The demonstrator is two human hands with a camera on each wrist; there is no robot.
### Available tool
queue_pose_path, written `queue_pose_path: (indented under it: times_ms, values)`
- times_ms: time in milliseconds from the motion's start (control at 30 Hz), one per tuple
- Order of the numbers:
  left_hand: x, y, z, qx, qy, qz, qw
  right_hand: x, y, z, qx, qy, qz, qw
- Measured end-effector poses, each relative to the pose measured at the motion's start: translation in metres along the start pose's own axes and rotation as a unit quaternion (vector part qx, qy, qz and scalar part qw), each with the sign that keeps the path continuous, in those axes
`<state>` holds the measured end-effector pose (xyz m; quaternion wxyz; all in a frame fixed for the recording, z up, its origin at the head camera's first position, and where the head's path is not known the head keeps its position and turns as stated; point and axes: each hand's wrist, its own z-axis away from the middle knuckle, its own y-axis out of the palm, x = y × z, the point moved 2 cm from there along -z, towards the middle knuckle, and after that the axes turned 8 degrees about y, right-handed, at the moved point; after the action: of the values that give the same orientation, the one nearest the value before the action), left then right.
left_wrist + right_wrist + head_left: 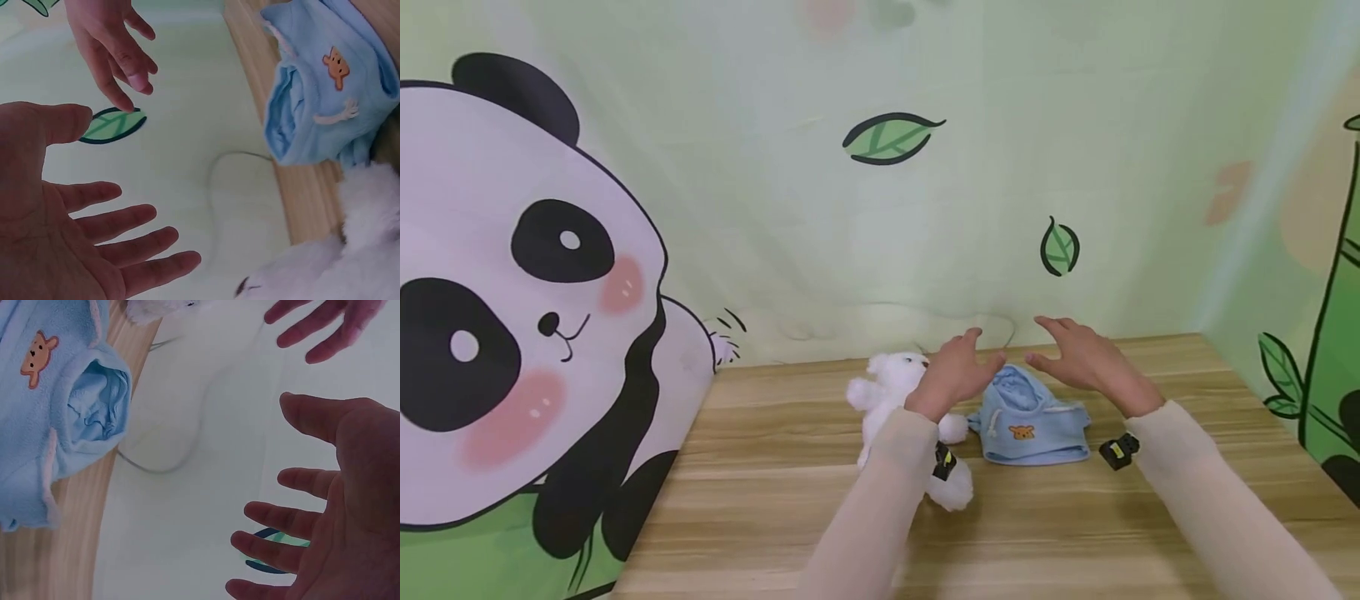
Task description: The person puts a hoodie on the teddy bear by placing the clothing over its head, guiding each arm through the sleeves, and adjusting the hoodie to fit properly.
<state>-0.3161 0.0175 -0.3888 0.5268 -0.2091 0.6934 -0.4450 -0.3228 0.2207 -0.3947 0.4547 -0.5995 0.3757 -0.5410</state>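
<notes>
A small light-blue hoodie (1033, 429) with an orange bear patch and pale drawstrings lies on the wooden table, its hood towards the wall. Just left of it is a white plush bear (887, 387), partly covered by the left forearm in the head view. My left hand (958, 372) hovers above the bear and the hoodie's left side, fingers spread, holding nothing. Over the hoodie's right side hangs my right hand (1086, 358), also with extended fingers and nothing in it. In the wrist views both palms, left (56, 231) and right (337, 506), are bare.
The wooden table (760, 500) meets a pale green wall cloth (775, 208) printed with leaves. A large printed panda (587, 358) fills the left side. A thin cord-like line (215, 187) runs along the wall behind the hoodie.
</notes>
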Motion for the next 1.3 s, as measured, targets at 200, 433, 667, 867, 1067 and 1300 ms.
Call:
queue_pose_path:
  times_ms: [200, 433, 667, 867, 1067, 1300]
  values:
    - [0.009, 0.015, -0.009, -0.007, -0.017, 0.022, 0.9996, -0.007, 0.01, -0.003, 0.014, 0.006, -0.022, 0.9996]
    - [0.022, 0.034, -0.017, -0.005, -0.035, 0.032, 0.9989, -0.021, 0.027, -0.006, 0.03, 0.016, -0.047, 0.9983]
    - [0.03, 0.049, -0.023, -0.013, -0.042, 0.037, 0.9984, -0.031, 0.042, -0.009, 0.048, 0.027, -0.067, 0.9963]
    - [0.029, 0.058, -0.026, -0.017, -0.062, 0.034, 0.9974, -0.037, 0.053, -0.01, 0.084, 0.043, -0.076, 0.9927]
    - [0.033, 0.078, -0.035, -0.003, -0.073, -0.021, 0.9971, -0.046, 0.067, -0.013, 0.098, 0.062, -0.099, 0.9883]
    - [0.036, 0.089, -0.032, 0.005, -0.08, -0.063, 0.9948, -0.051, 0.08, -0.013, 0.113, 0.085, -0.106, 0.9842]
